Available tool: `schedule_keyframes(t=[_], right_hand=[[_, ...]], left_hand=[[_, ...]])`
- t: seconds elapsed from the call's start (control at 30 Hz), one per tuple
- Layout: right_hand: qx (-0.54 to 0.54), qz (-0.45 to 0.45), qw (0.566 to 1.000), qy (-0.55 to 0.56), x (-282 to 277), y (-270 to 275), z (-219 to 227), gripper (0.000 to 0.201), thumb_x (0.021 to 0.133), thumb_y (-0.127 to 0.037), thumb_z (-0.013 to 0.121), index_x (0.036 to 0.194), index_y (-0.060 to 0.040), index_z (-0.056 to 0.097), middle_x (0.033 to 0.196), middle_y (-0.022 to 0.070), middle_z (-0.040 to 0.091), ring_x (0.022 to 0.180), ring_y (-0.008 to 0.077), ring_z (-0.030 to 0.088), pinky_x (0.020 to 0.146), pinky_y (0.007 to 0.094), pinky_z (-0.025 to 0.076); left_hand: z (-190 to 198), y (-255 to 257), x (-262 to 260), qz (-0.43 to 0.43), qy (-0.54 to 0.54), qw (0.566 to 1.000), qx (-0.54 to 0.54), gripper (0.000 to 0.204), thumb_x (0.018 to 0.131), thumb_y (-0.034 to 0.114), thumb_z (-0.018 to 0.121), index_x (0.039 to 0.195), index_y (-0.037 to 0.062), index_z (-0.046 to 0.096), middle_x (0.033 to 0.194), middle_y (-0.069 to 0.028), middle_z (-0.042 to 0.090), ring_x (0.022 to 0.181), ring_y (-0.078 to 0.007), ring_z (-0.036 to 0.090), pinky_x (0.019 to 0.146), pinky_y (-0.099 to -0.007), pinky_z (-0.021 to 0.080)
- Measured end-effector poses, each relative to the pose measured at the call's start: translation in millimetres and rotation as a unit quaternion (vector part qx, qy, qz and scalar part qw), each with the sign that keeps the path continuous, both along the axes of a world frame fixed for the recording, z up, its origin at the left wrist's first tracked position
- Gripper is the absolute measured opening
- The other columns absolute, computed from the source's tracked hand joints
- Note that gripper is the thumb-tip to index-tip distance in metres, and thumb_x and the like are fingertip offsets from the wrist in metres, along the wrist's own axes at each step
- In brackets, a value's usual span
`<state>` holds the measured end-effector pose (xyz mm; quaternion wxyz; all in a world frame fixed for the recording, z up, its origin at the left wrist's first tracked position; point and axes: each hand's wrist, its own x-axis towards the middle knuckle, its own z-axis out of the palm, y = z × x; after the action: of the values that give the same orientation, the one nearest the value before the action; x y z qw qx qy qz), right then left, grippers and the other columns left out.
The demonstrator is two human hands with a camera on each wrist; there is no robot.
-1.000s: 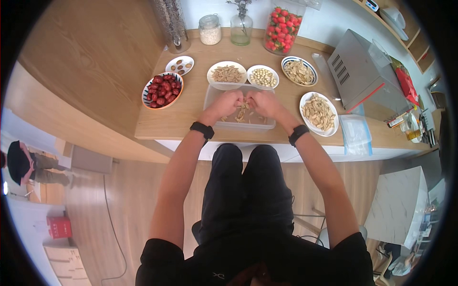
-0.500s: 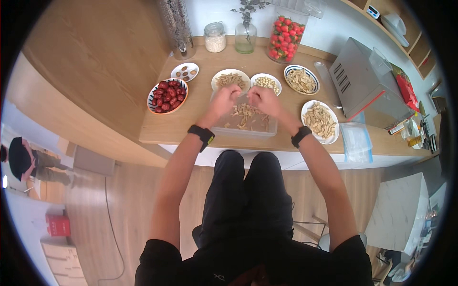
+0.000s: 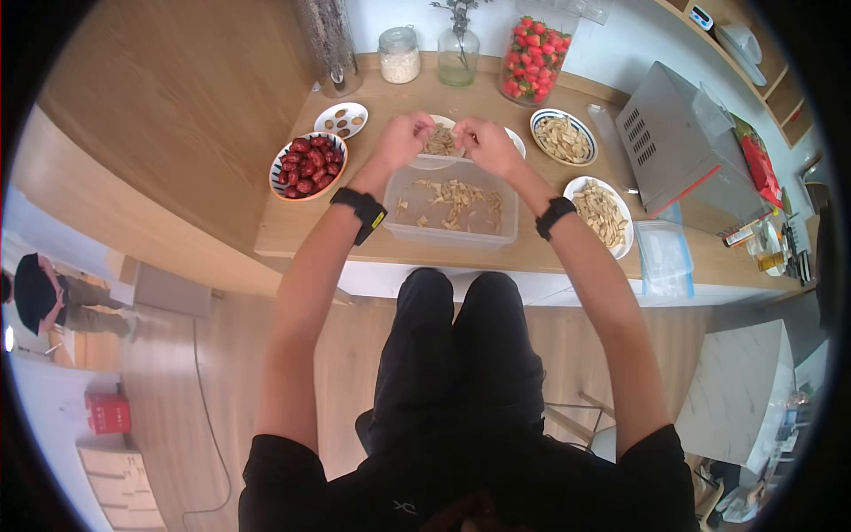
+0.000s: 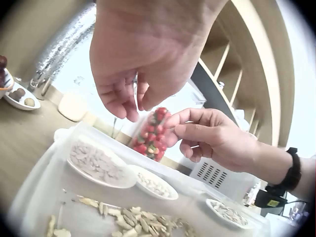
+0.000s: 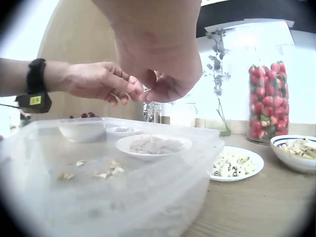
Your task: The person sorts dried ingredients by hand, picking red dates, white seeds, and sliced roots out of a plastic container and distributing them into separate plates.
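Note:
Both hands are raised over the far edge of a clear plastic box [image 3: 443, 238], in front of a white plate of pale dried strips [image 3: 439, 140]. My left hand [image 3: 403, 139] has loosely bent fingers, and nothing shows between them in the left wrist view. Close by on the right, my right hand [image 3: 489, 144] also hangs with relaxed, bent fingers and no visible object. Pale dried slices [image 3: 458, 202] lie scattered over the bottom of the box. Behind the right hand, a small plate of round cream seeds [image 5: 232, 165] is mostly hidden in the head view.
A bowl of red dates [image 3: 306, 168] and a small plate of brown rounds [image 3: 340, 121] stand left. To the right are a bowl [image 3: 565, 137] and a plate of slices [image 3: 600, 213], plastic bags [image 3: 665, 257] and a grey appliance [image 3: 678, 142]. Strawberries [image 3: 534, 60] fill a tall container behind.
Both hands, first low inside the box with fingers curled, have risen and moved away toward the far plate. They are farther apart, fingers looser, and the slices in the box are now uncovered.

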<state>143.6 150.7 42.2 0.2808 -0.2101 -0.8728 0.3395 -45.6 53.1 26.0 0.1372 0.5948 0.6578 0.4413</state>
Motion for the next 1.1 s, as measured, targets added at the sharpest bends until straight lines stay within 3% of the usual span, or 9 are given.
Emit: schedule_keyframes(t=[0.03,0.07,0.13,0.17,0.23,0.33,0.43,0.53,1.1], right_hand=[[0.026,0.026,0.999,-0.02,10,-4,-1,0.021,0.082,-0.002,0.05,0.096,-0.001,0.065,0.08,0.0161,0.07,0.075,0.0295,0.069,0.069,0.038,0.053],[0.053,0.053,0.996,-0.039,19,-5,-7,0.02,0.081,-0.002,0.052,0.095,-0.0029,0.066,0.081,0.016,0.07,0.076,0.0318,0.068,0.069,0.0396,0.053],[0.113,0.057,0.988,-0.093,30,-9,-17,0.018,0.081,-0.004,0.054,0.094,-0.0049,0.067,0.08,0.0154,0.069,0.076,0.0336,0.068,0.069,0.0415,0.052],[0.174,0.062,0.972,-0.144,32,-8,-25,0.016,0.081,-0.005,0.056,0.092,-0.007,0.067,0.08,0.0149,0.069,0.076,0.0354,0.067,0.069,0.0434,0.052],[0.192,0.074,0.963,-0.175,33,-7,-40,0.014,0.08,-0.006,0.058,0.091,-0.008,0.067,0.08,0.0147,0.068,0.077,0.0361,0.066,0.069,0.0447,0.052],[0.23,0.084,0.943,-0.224,37,-10,-43,0.011,0.078,-0.007,0.06,0.087,-0.0091,0.066,0.079,0.0145,0.067,0.08,0.0361,0.066,0.069,0.046,0.052],[0.252,0.07,0.93,-0.257,38,-9,-52,0.008,0.075,-0.007,0.063,0.083,-0.0098,0.066,0.081,0.0128,0.067,0.085,0.0335,0.066,0.07,0.0454,0.052],[0.234,0.079,0.937,-0.246,40,-11,-50,0.01,0.073,-0.007,0.063,0.08,-0.0126,0.065,0.077,0.0102,0.066,0.078,0.0325,0.065,0.067,0.0452,0.05],[0.229,0.074,0.909,-0.341,37,-20,-35,0.008,0.075,-0.016,0.064,0.08,-0.0144,0.07,0.084,0.0093,0.071,0.083,0.0293,0.068,0.07,0.0428,0.054]], left_hand=[[-4,-7,6,-0.079,-0.05,0.995,-0.031,0.014,0.09,0.012,0.062,0.097,0.0001,0.064,0.081,-0.0074,0.068,0.072,-0.0152,0.065,0.065,-0.0298,0.051],[-13,-11,10,-0.082,-0.053,0.995,-0.032,0.014,0.09,0.012,0.062,0.097,0.0001,0.064,0.081,-0.0074,0.068,0.072,-0.0152,0.065,0.065,-0.0298,0.051],[-29,-19,16,-0.156,0.06,0.981,-0.098,0.011,0.086,0.007,0.062,0.095,0.0011,0.065,0.082,-0.0117,0.069,0.074,-0.0219,0.067,0.069,-0.0342,0.052],[-34,-21,20,-0.156,0.059,0.981,-0.098,0.011,0.086,0.007,0.062,0.095,0.0011,0.065,0.082,-0.0117,0.069,0.074,-0.0219,0.067,0.069,-0.0342,0.052],[-41,-22,28,-0.14,0.162,0.971,-0.105,0.017,0.077,0.003,0.064,0.093,0.0065,0.068,0.085,-0.0135,0.069,0.08,-0.0294,0.067,0.071,-0.0394,0.052],[-54,-19,37,-0.088,0.211,0.965,-0.128,0.016,0.076,0.002,0.063,0.091,0.0063,0.068,0.087,-0.0147,0.069,0.084,-0.0325,0.066,0.073,-0.0403,0.052],[-72,-23,39,-0.119,0.151,0.979,-0.063,0.018,0.076,-0.003,0.06,0.092,0.0035,0.064,0.085,-0.0148,0.068,0.079,-0.0306,0.066,0.068,-0.04,0.051],[-67,-26,42,-0.121,0.13,0.979,-0.102,0.014,0.077,-0.001,0.062,0.09,0.0027,0.063,0.085,-0.0157,0.067,0.079,-0.0319,0.066,0.069,-0.0413,0.051],[-76,-22,43,-0.103,0.175,0.977,-0.07,0.006,0.075,0.002,0.064,0.081,0.0016,0.063,0.079,-0.0167,0.064,0.078,-0.0342,0.063,0.069,-0.0425,0.051]])
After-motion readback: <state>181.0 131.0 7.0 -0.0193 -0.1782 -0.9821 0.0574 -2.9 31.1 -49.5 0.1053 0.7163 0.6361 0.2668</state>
